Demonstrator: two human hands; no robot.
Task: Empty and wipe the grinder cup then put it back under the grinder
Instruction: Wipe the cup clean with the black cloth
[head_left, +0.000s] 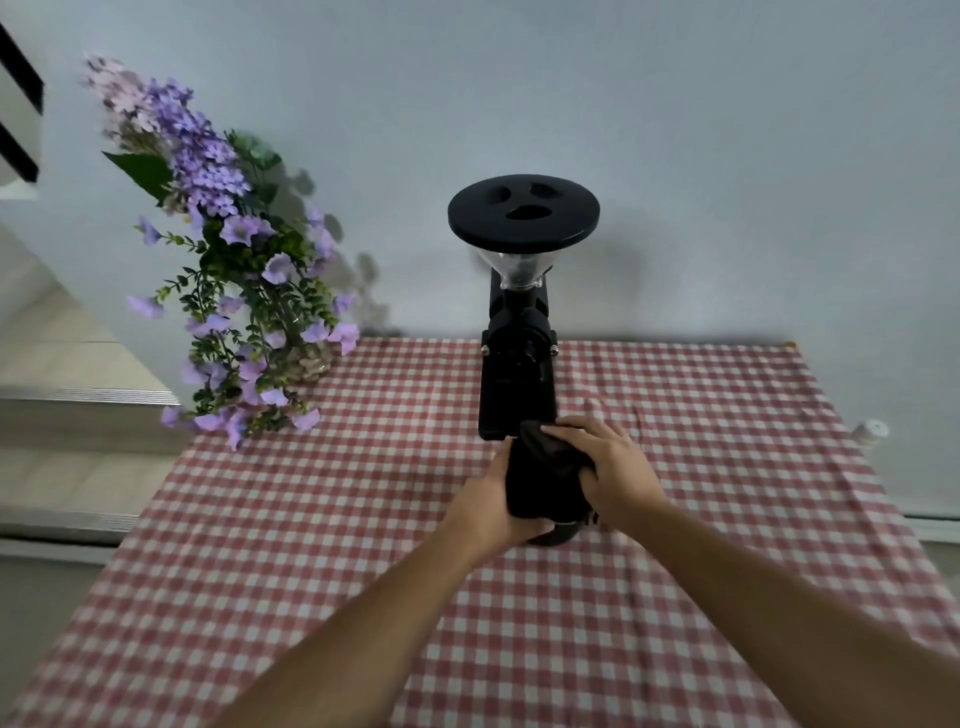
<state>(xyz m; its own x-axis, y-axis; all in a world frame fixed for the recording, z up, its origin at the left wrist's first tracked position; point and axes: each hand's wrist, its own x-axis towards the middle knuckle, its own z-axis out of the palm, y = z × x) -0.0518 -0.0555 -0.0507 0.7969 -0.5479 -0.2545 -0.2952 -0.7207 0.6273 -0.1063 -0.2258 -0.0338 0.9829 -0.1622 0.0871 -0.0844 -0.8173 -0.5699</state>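
Nearest the camera, two bare forearms reach in from six o'clock over the red checked tablecloth. The left hand wraps the grinder cup from its nine o'clock side, fingers curled round the black wall, thumb lying along it. The cup sits near the middle of the view, lifted or tipped just in front of the grinder's base; whether its bottom touches the cloth I cannot tell. The right hand presses a dark cloth over the cup's mouth at its three o'clock side, fingers close together and bent over the fabric.

Risks, as I judge them: the left grip is one-sided, so a hard wipe could twist the cup loose and scatter any leftover grounds onto the checks. Dark cloth on dark cup hides residue, so a patch could go unwiped.

Just beyond, at twelve o'clock, the grinder stands tall under a wide hopper lid; a push forward could knock it. Farther off at ten o'clock, the purple flowers lean over the table edge, well apart from the hands.
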